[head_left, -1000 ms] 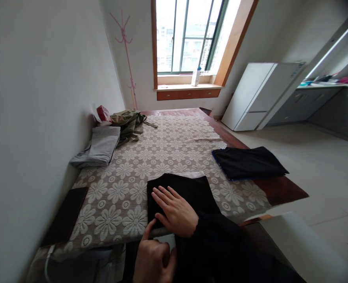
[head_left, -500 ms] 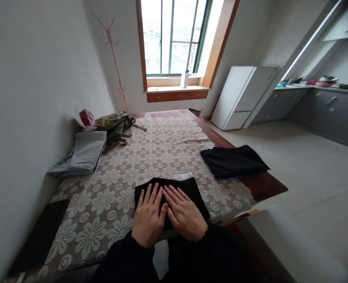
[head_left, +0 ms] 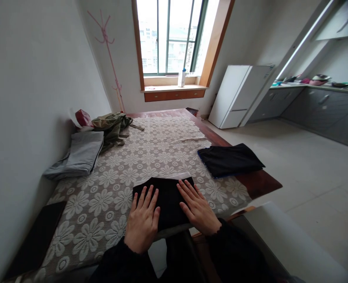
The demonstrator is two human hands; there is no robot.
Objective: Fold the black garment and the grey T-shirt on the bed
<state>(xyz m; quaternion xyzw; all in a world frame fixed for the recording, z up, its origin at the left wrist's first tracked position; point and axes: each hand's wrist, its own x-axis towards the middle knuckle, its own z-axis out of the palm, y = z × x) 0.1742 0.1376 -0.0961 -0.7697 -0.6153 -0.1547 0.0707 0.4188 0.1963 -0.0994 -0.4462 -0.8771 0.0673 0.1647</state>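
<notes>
A folded black garment (head_left: 168, 198) with a white band along its far edge lies at the near edge of the table. My left hand (head_left: 143, 220) rests flat on its left part, fingers spread. Flat on its right part lies my right hand (head_left: 197, 206), fingers also spread. A strip of black cloth shows between the two hands. Neither hand grips anything.
A floral lace cloth (head_left: 150, 157) covers the wooden table. Another folded black garment (head_left: 229, 159) lies at the right edge. Folded grey clothes (head_left: 79, 153), an olive garment (head_left: 110, 124) and a red bag (head_left: 82, 116) sit by the left wall. A dark flat object (head_left: 35, 236) lies near left.
My left hand came up from below the table edge onto the garment beside the right hand. Both hands then slid apart, left and right, across the cloth.
</notes>
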